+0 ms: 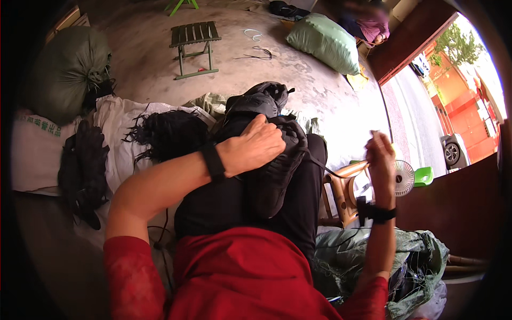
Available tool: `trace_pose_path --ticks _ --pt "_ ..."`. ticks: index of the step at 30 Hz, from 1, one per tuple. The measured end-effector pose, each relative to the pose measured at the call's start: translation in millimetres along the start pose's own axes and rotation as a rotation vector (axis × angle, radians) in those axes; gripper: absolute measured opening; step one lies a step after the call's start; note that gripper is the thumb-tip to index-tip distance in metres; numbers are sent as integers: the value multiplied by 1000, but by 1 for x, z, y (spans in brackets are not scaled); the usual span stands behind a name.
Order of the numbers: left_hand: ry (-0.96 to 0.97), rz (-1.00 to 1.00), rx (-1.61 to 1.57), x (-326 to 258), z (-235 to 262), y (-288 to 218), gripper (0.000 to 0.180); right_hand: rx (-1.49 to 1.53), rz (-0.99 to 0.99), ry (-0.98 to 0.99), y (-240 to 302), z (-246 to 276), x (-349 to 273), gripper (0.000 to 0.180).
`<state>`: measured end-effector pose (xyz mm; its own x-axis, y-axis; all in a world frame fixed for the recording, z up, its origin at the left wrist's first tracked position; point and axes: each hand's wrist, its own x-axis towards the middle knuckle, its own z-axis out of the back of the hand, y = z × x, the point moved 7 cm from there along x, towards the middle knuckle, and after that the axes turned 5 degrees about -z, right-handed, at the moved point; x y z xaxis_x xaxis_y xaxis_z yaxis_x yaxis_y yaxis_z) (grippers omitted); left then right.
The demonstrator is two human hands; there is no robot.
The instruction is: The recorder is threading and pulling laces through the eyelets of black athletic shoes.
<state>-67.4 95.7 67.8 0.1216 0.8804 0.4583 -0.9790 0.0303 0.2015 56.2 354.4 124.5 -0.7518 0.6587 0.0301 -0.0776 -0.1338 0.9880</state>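
One green bag [434, 250] shows dark contents [401, 280], left hand [255, 146] grips black shoe [273, 186], grip of right hand [381, 152] unclear.

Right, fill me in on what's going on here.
A seated person in a red shirt has a black shoe on the lap. The left hand is closed on its upper part. The right hand, blurred, is raised off to the right; a dark lace runs from the shoe toward it, though blur hides its grip.
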Motion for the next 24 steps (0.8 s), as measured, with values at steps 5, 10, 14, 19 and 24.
trace_pose_path --ticks 5,10,14,19,24 --pt "558 112 -350 17 -40 20 13 4 -54 275 -42 -79 -40 17" --pt "-149 769 -1712 -10 -47 46 20 53 -194 455 -53 -132 -61 25" --pt "-131 715 -1743 -2 -45 29 25 206 -286 553 -54 -178 -68 27" --pt "-273 756 -1508 -11 -32 31 34 283 -297 369 -57 -163 -59 20" --pt "-206 265 -254 -11 7 -17 17 246 -120 48 -6 -46 -19 22"
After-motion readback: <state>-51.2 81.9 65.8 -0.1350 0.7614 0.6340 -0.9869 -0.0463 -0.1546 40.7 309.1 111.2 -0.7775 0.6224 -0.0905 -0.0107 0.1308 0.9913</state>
